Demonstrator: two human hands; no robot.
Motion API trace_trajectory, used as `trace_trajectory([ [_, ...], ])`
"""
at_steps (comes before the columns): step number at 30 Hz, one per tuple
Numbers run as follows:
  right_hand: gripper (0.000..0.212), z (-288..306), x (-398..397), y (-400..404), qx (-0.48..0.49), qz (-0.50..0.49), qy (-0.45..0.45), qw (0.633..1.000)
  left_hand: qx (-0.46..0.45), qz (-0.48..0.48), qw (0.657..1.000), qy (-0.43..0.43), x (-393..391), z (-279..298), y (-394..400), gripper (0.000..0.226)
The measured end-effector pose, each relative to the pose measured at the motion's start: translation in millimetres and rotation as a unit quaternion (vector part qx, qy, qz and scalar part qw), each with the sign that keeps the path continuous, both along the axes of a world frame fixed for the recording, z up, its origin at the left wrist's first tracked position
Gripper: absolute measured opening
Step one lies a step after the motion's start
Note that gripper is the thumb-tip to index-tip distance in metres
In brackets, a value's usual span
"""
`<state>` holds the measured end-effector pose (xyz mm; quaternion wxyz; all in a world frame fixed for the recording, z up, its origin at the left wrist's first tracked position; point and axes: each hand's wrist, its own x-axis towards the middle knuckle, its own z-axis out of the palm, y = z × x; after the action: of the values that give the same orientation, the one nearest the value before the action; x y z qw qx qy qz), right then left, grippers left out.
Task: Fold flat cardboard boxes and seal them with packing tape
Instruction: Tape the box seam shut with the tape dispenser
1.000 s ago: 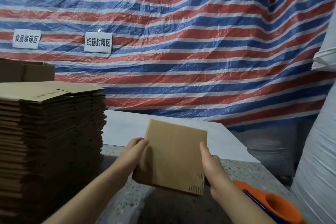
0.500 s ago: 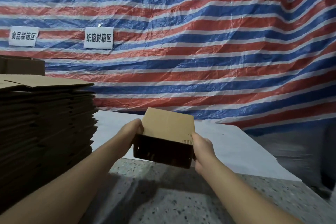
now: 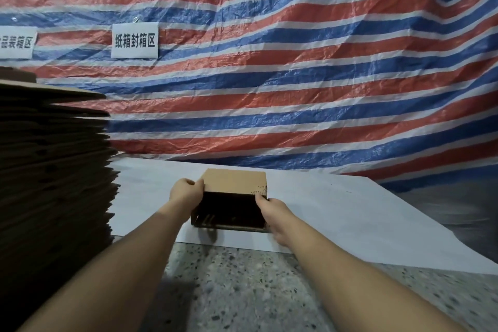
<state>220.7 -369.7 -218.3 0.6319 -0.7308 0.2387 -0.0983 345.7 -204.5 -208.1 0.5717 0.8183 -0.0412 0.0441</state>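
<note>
Box opened up, held at both sides over the white sheet.
Left hand grips the box's left wall, fingers curled on its top edge; right hand clamps the right wall, thumb on the near corner. Open, dark side of the box faces the camera. Stack of flat cardboard stands left of the box, well apart. Striped tarp hangs behind the box; speckled tabletop lies nearer than it.

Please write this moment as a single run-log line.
stage: box opened up | left hand: gripping box left side | right hand: gripping right side | box: on white sheet | tape: none visible
</note>
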Motion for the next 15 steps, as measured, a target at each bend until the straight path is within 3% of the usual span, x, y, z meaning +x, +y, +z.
trace_trajectory([
  [2, 0.061, -3.8, 8.3, -2.7, -0.023, -0.014, 0.000, 1.000, 0.032, 0.052, 0.998, -0.022, 5.6, 0.4, -3.8, 0.037],
  [7, 0.059, 1.0, 9.6, -10.3, -0.038, -0.019, 0.026, 0.999, 0.087, 0.062, 0.994, -0.004, -0.2, 11.7, -8.8, 0.049],
  [15, 0.067, 43.3, -56.6, -9.9, -0.156, -0.006, 0.093, 0.983, 0.168, 0.050, 0.983, -0.054, -69.4, 30.7, 11.3, 0.031],
])
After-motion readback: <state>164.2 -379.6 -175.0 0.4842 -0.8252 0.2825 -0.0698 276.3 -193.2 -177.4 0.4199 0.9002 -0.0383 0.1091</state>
